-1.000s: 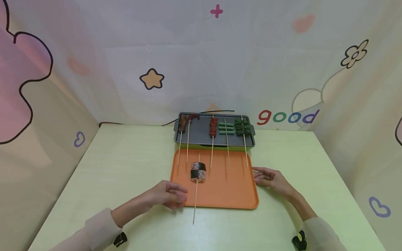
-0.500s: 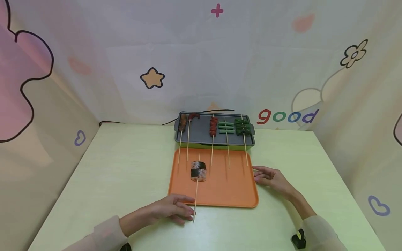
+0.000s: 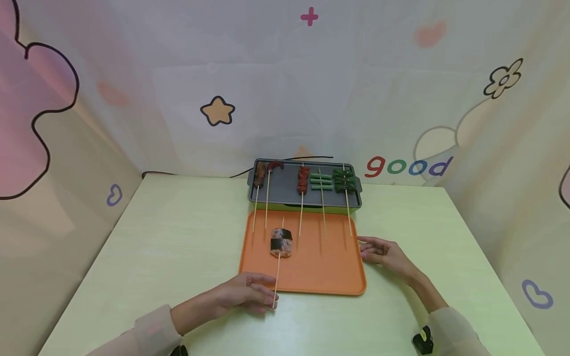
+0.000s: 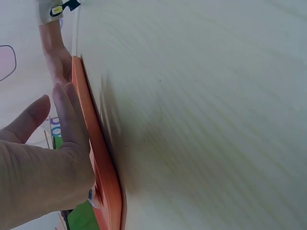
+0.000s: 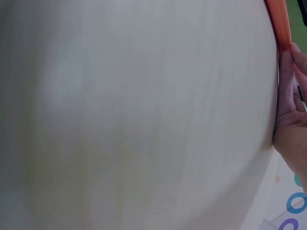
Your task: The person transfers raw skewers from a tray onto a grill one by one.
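Observation:
An orange tray (image 3: 321, 269) lies on the table. On it rests a skewer (image 3: 281, 243) with a thick roll in black and pale bands, its stick running past the near rim. My left hand (image 3: 242, 294) is at the tray's near-left corner, fingers reaching to the right around the stick's lower end; the stick crosses in front of the fingertips. The left wrist view shows these fingers (image 4: 69, 115) extended along the tray's edge, apart from the digit above; the stick cannot be made out there. With extended fingers, my right hand (image 3: 387, 254) touches the tray's right rim.
Behind the tray stands a dark grill plate (image 3: 285, 193) on a green base. Several skewers lie across it, among them red meat (image 3: 303, 180), green stalks (image 3: 321, 181) and leafy greens (image 3: 344, 181); their sticks overhang the tray. A black cable (image 3: 240, 173) runs along the patterned curtain.
From beside the tray's left edge, my left hand has moved right and toward me, to the stick's lower end. That end has shifted slightly. My right hand stays at the rim.

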Demonstrator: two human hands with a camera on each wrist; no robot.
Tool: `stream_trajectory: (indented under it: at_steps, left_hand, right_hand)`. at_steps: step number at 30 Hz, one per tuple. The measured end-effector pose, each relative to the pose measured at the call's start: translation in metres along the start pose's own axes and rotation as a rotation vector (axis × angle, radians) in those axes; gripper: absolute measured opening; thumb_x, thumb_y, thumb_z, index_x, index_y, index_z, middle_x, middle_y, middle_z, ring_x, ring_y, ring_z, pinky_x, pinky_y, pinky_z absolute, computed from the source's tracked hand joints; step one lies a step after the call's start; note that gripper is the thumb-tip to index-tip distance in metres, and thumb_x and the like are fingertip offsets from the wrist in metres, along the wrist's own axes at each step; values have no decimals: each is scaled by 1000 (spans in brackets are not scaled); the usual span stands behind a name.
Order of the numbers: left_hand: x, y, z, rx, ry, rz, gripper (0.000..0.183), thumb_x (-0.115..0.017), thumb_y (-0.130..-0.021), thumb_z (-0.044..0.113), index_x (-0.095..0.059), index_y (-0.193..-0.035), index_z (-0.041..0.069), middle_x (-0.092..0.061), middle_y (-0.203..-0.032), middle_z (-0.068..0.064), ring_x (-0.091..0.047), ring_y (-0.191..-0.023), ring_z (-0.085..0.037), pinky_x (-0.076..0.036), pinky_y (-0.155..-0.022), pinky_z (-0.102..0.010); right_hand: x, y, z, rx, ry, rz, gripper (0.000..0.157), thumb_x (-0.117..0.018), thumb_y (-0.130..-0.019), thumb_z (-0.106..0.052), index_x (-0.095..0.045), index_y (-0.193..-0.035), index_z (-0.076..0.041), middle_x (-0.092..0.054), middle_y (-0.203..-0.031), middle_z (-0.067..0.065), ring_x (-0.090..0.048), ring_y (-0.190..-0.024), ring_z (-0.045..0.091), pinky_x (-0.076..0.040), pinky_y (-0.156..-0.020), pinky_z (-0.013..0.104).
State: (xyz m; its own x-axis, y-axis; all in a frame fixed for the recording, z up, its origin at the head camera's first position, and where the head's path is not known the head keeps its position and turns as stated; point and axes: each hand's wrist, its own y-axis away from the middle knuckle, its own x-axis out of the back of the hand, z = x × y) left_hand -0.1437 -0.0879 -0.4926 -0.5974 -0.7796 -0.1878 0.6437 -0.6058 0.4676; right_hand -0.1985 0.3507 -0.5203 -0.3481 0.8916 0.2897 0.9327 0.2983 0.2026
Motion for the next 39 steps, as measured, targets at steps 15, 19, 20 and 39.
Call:
stream_trajectory:
  at_steps: [15, 19, 20, 39]
  left_hand:
    - [-1, 0, 3, -10, 70, 39, 65, -70, -89, -7, -44, -149, -7, -73, -94, -1, -75, -87, -14, -62, -88, -34]
    - [-1, 0, 2, -13, 81, 39, 62, -70, -90, -7, -46, -148, -6, -73, -93, 0, -75, -87, -14, -62, -87, -34]
    - [-1, 0, 2, -13, 83, 41, 62, -70, -90, -7, -47, -148, -6, -73, -93, 0, -75, -87, -14, -62, -87, -34]
    - [-4, 12, -3, -92, 91, 88, 66, -72, -87, -8, -50, -148, -3, -74, -93, 1, -76, -87, -14, -63, -84, -35]
  right_hand:
    - [-3, 1, 0, 6, -11, -12, 57, -66, -99, -9, -45, -150, 6, -72, -115, 1, -69, -97, 0, -57, -82, 18]
    - [-3, 0, -1, 8, -11, -18, 57, -66, -99, -9, -45, -150, 6, -72, -116, 3, -69, -97, 0, -57, -82, 18]
    - [-3, 0, -1, 11, -12, -18, 57, -66, -99, -9, -45, -150, 6, -72, -116, 4, -69, -97, 0, -57, -82, 18]
    - [-1, 2, -1, 10, -1, -4, 57, -66, -99, -10, -45, -150, 6, -72, -115, 2, -69, -97, 0, -57, -81, 18]
